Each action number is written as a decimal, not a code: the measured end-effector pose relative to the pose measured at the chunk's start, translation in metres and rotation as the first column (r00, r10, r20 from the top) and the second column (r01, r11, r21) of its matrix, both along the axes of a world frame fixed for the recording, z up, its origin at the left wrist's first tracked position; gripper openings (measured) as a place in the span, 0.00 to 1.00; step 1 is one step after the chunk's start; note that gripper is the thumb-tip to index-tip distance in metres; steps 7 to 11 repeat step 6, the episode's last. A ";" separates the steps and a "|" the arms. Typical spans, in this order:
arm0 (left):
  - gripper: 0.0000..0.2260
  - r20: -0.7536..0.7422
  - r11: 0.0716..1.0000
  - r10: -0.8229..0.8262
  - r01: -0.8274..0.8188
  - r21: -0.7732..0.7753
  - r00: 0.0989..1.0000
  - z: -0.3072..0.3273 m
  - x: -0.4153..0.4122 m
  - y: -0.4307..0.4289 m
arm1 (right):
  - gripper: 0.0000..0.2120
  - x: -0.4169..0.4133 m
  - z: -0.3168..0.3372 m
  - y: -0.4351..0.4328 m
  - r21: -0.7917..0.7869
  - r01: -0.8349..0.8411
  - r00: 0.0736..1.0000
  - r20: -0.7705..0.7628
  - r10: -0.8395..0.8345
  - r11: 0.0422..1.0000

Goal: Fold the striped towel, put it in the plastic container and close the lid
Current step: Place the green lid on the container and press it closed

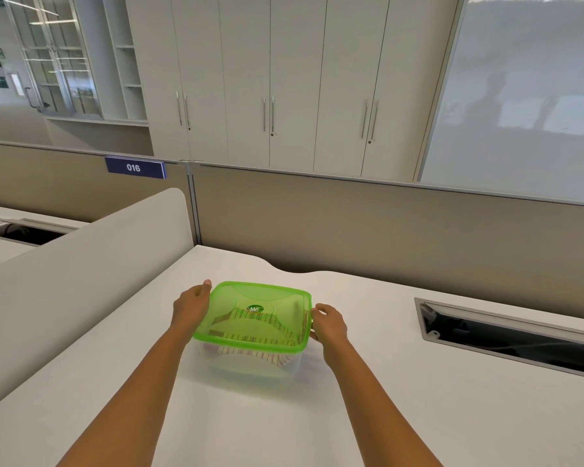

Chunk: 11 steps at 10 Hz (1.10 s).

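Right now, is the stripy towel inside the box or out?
Inside. The striped towel shows through the green lid and the clear container wall. Whether the lid has clicked shut, cannot tell.

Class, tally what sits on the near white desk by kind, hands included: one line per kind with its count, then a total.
Hands: 2, the left hand and the right hand
Green lid: 1
Clear plastic container: 1
Striped towel inside: 1
Total: 5

Lid (260,298) translucent green; towel (270,326) white, red-brown stripes; container (250,365) clear; desk (351,416) white.
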<state>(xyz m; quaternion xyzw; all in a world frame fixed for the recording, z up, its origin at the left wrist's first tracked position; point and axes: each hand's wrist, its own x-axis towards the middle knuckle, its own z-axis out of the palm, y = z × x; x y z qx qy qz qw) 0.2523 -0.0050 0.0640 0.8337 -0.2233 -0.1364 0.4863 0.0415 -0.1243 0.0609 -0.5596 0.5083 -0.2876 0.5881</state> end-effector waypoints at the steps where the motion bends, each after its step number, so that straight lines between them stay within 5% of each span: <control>1: 0.16 0.007 0.997 -0.044 0.045 -0.064 0.999 0.000 -0.011 0.012 | 0.19 -0.010 0.004 0.011 0.011 -0.040 0.999 0.021 0.040 0.999; 3: 0.21 0.049 0.988 -0.135 0.139 -0.073 0.990 -0.002 -0.035 0.026 | 0.18 -0.040 0.009 0.038 0.023 -0.158 0.987 -0.008 0.158 0.987; 5: 0.23 0.261 0.983 -0.158 0.129 0.128 0.952 -0.005 -0.054 0.031 | 0.14 -0.085 0.019 0.065 -0.063 -0.274 0.960 -0.070 0.270 0.960; 6: 0.24 0.425 0.989 -0.125 0.080 0.122 0.897 0.007 -0.064 0.031 | 0.11 -0.119 0.035 0.079 -0.375 -0.162 0.985 -0.115 0.128 0.913; 11: 0.24 0.425 0.989 -0.125 0.080 0.122 0.897 0.007 -0.064 0.031 | 0.11 -0.119 0.035 0.079 -0.375 -0.162 0.985 -0.115 0.128 0.913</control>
